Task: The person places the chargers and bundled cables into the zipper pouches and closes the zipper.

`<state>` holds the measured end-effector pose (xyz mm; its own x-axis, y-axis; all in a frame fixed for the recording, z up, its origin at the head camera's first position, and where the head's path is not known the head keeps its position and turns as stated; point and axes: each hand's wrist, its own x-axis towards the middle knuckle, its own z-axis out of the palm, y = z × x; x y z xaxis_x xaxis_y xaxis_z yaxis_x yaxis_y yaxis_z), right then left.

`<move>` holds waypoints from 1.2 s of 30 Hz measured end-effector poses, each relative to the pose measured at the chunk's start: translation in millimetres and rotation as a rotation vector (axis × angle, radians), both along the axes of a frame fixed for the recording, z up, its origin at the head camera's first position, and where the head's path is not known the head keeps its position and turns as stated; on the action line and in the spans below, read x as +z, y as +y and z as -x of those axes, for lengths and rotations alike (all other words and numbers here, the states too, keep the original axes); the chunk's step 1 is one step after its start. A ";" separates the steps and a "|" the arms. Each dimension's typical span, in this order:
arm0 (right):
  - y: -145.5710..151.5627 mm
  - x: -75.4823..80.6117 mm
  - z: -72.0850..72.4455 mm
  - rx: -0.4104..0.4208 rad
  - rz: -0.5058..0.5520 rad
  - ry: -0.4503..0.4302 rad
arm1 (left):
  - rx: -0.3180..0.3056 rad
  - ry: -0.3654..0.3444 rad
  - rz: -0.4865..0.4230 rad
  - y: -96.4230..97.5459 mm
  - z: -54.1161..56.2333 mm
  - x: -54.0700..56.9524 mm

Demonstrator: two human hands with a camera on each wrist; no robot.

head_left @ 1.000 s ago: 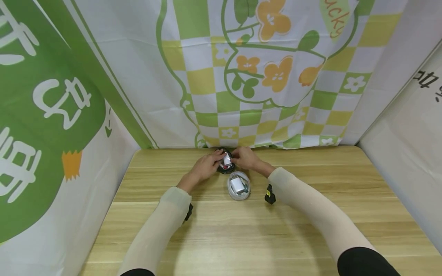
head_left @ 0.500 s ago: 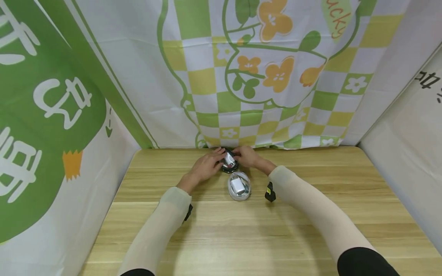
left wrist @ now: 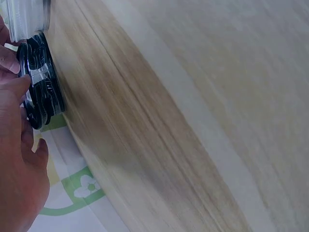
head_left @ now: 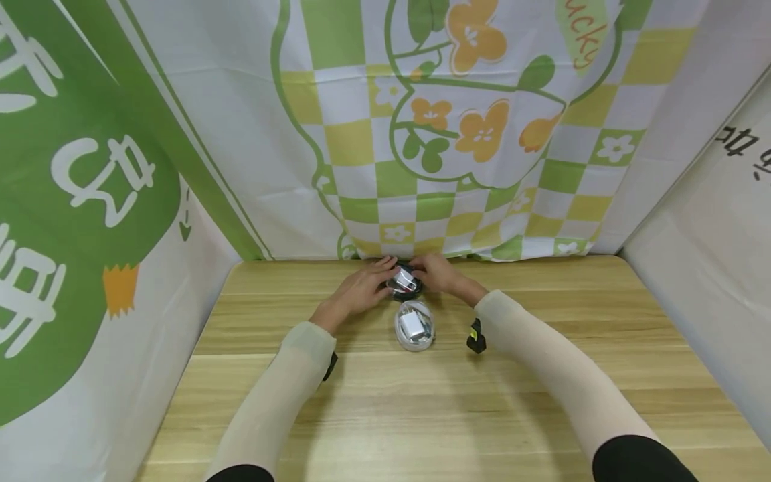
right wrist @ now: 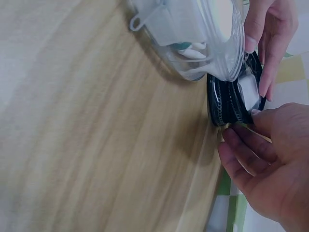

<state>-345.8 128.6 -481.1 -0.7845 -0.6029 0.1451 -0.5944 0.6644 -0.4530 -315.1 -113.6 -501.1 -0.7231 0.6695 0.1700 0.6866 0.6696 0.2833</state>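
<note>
At the table's back edge, a round black-rimmed zip case (head_left: 405, 292) with a clear top lies between both hands. A white block-shaped item (right wrist: 248, 91) shows through that top in the right wrist view. My left hand (head_left: 363, 288) holds the black case's left side, fingers over the far rim and thumb at the near side. From the right, my right hand (head_left: 440, 273) pinches its edge, thumb on top and fingers against the zip side (right wrist: 226, 102). Just in front stands a similar clear-white round case (head_left: 415, 328), holding a white charger and small items.
The wooden table (head_left: 397, 415) runs from the cases back toward the body. A checked, flowered cloth (head_left: 482, 194) hangs right behind the black case. A green and white printed cloth (head_left: 78, 268) hangs on the left, and a white one (head_left: 711, 268) on the right.
The black case has shifted slightly to the right and turned a little, with both hands staying on it. The clear-white case keeps its place.
</note>
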 end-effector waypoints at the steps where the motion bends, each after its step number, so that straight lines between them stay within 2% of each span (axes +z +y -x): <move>1: 1.3 -0.9 -0.7 -0.002 0.012 0.005 | 0.001 -0.011 0.004 0.3 0.0 0.3; 3: 4.8 -4.7 -1.2 -0.006 0.036 0.035 | 0.009 -0.035 0.005 1.1 -0.5 1.1; 6: 7.6 -6.2 -5.2 -0.046 0.053 0.030 | 0.031 -0.058 0.004 1.7 -1.5 1.1; 9: 8.3 -6.0 -9.9 -0.094 0.058 0.014 | 0.054 -0.066 0.010 2.4 -2.7 0.7; 19: 13.7 -15.6 -9.9 -0.226 0.062 0.001 | 0.077 -0.083 0.011 7.1 -8.1 2.0; 22: 15.0 -16.2 -8.1 -0.245 0.057 0.009 | 0.091 -0.083 0.019 8.2 -9.0 1.5; 29: 17.2 -13.9 -4.9 -0.266 0.067 0.007 | 0.099 -0.026 0.051 9.1 -10.7 -0.4; 36: 21.0 -13.5 -4.2 -0.285 0.083 -0.015 | 0.114 -0.038 0.063 12.6 -13.3 2.9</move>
<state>-341.6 149.6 -494.6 -0.9229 -0.3445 0.1717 -0.3819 0.7638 -0.5203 -301.8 -101.0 -498.2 -0.7999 0.5915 0.1017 0.5951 0.7596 0.2625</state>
